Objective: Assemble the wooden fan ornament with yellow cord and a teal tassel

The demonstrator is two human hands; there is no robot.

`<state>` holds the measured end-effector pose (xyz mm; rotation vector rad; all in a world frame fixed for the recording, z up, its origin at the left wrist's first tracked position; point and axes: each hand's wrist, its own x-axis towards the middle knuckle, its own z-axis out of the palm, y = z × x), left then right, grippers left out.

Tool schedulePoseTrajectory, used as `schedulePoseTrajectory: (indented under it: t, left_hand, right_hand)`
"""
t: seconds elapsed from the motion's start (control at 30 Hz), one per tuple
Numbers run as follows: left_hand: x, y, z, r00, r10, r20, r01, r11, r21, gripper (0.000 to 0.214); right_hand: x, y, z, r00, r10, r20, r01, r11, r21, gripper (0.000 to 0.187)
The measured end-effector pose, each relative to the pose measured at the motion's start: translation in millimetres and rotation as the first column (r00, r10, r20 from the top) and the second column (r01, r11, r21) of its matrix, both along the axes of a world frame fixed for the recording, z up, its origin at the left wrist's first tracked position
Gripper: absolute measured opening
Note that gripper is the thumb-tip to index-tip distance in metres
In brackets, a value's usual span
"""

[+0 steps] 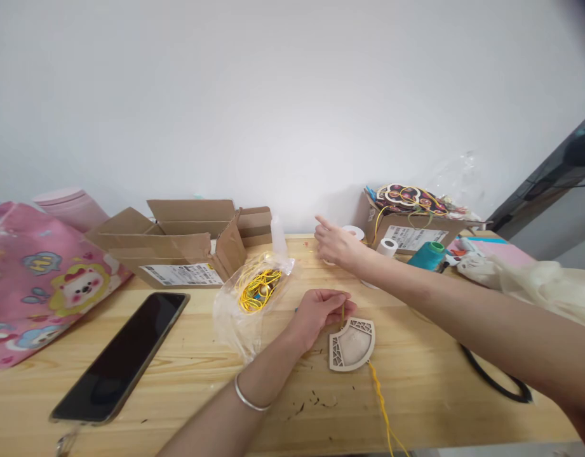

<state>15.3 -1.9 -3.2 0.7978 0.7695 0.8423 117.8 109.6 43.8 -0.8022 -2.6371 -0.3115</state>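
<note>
My left hand (321, 312) is closed, pinching a short olive-yellow cord (342, 316) at the top of a fan-shaped wooden pendant (353, 346). Cut-out lattice panels flank the pendant's plain middle, and a long yellow cord (380, 397) trails from its lower corner toward the table's front edge. My right hand (337, 244) reaches across to the back of the table, index finger stretched out and the others loosely bent; nothing shows in it. Beside it are a flat white roll (354, 231) and a small white roll (387, 246), partly behind my wrist and forearm.
A clear bag of yellow cords (258, 292) lies left of my hands, near an opened cardboard box (178, 244). Further left are a phone (123, 355) and a pink bag (44, 285). A teal thread spool (428, 256) and a filled box (411, 233) stand right.
</note>
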Motion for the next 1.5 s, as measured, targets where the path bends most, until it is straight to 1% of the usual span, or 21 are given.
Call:
schedulePoseTrajectory:
  t: [0.13, 0.2, 0.23, 0.27, 0.3, 0.33, 0.37, 0.4, 0.43, 0.47, 0.5, 0.53, 0.57, 0.63, 0.73, 0.8, 0.93, 1.17, 1.27, 1.33, 1.5]
  left_hand:
    - [0, 0, 0.2, 1.0, 0.012, -0.011, -0.012, 1.0, -0.006, 0.023]
    - [0, 0, 0.5, 0.999, 0.042, -0.014, -0.042, 0.999, 0.014, 0.023]
    - [0, 0, 0.5, 0.998, 0.064, -0.018, -0.064, 0.997, 0.031, 0.023]
    - [0, 1, 0.6, 0.996, 0.089, -0.026, -0.088, 0.995, 0.052, 0.023]
    - [0, 1, 0.6, 0.992, 0.117, -0.039, -0.114, 0.991, 0.072, 0.023]
    - [0, 1, 0.6, 0.988, 0.142, -0.058, -0.137, 0.986, 0.091, 0.024]
    - [0, 1, 0.7, 0.983, 0.163, -0.078, -0.154, 0.982, 0.111, 0.025]
    - [1, 1, 0.8, 0.98, 0.177, -0.093, -0.164, 0.977, 0.135, 0.026]
    - [1, 1, 1.1, 0.977, 0.186, -0.1, -0.168, 0.972, 0.165, 0.027]
    - [2, 1, 1.4, 0.977, 0.192, -0.097, -0.17, 0.965, 0.199, 0.026]
    - [2, 1, 1.6, 0.978, 0.193, -0.083, -0.17, 0.958, 0.229, 0.026]
    - [2, 1, 1.9, 0.981, 0.185, -0.064, -0.164, 0.955, 0.249, 0.025]
    - [3, 1, 1.9, 0.984, 0.173, -0.046, -0.156, 0.955, 0.253, 0.025]
    - [3, 1, 1.3, 0.986, 0.163, -0.034, -0.151, 0.96, 0.237, 0.026]
    - [2, 3, -1.1, 0.979, 0.193, -0.063, -0.174, 0.958, 0.226, 0.023]
    - [2, 3, -2.7, 0.98, 0.185, -0.076, -0.165, 0.963, 0.214, 0.022]
    - [3, 4, -2.3, 0.992, 0.117, -0.044, -0.109, 0.981, 0.159, 0.024]
    - [1, 3, 5.8, 0.999, -0.006, 0.054, -0.001, 0.993, 0.117, 0.024]
    - [1, 3, 4.9, 0.999, 0.026, 0.028, -0.029, 0.992, 0.121, 0.026]
    - [1, 4, 3.0, 0.998, 0.058, -0.013, -0.055, 0.988, 0.146, 0.025]
    - [0, 7, -0.6, 0.983, 0.163, -0.085, -0.141, 0.964, 0.224, 0.01]
  right_hand:
    - [6, -25, 31.7, 0.988, -0.082, 0.127, 0.068, 0.991, 0.114, 0.024]
    - [13, -46, 45.9, 0.993, -0.114, 0.029, 0.11, 0.987, 0.117, 0.024]
    - [18, -58, 48.8, 0.987, -0.144, -0.073, 0.149, 0.986, 0.08, 0.026]
    - [23, -70, 47.7, 0.966, -0.176, -0.188, 0.18, 0.984, 0.002, 0.028]
    - [28, -80, 42.3, 0.909, -0.229, -0.348, 0.206, 0.973, -0.101, 0.026]
    - [33, -90, 32.9, 0.811, -0.297, -0.504, 0.205, 0.951, -0.23, 0.023]
    - [36, -99, 20.5, 0.689, -0.378, -0.618, 0.158, 0.911, -0.381, 0.022]
    - [37, -107, 6.5, 0.558, -0.474, -0.681, 0.07, 0.844, -0.531, 0.023]
    - [37, -113, -7.8, 0.413, -0.56, -0.718, -0.041, 0.776, -0.629, 0.025]
    - [36, -118, -20.9, 0.297, -0.637, -0.711, -0.165, 0.7, -0.695, 0.027]
    - [34, -121, -31.7, 0.2, -0.699, -0.687, -0.287, 0.628, -0.723, 0.028]
    - [31, -124, -39.8, 0.158, -0.749, -0.644, -0.403, 0.546, -0.734, 0.03]
    - [28, -125, -45.0, 0.156, -0.774, -0.614, -0.494, 0.477, -0.727, 0.031]
    - [24, -126, -48.4, 0.2, -0.783, -0.59, -0.589, 0.385, -0.711, 0.032]
    - [24, -123, -46.4, 0.265, -0.784, -0.561, -0.599, 0.322, -0.733, 0.03]
    - [26, -121, -45.8, 0.259, -0.815, -0.519, -0.597, 0.288, -0.749, 0.029]
    - [29, -121, -46.7, 0.203, -0.861, -0.467, -0.628, 0.252, -0.736, 0.029]
    - [33, -121, -47.3, 0.195, -0.861, -0.47, -0.69, 0.22, -0.69, 0.028]
    - [34, -121, -46.8, 0.216, -0.849, -0.483, -0.699, 0.211, -0.683, 0.026]
    - [34, -121, -45.9, 0.243, -0.845, -0.477, -0.7, 0.188, -0.689, 0.026]
    - [35, -121, -45.6, 0.336, -0.821, -0.462, -0.669, 0.138, -0.73, 0.031]
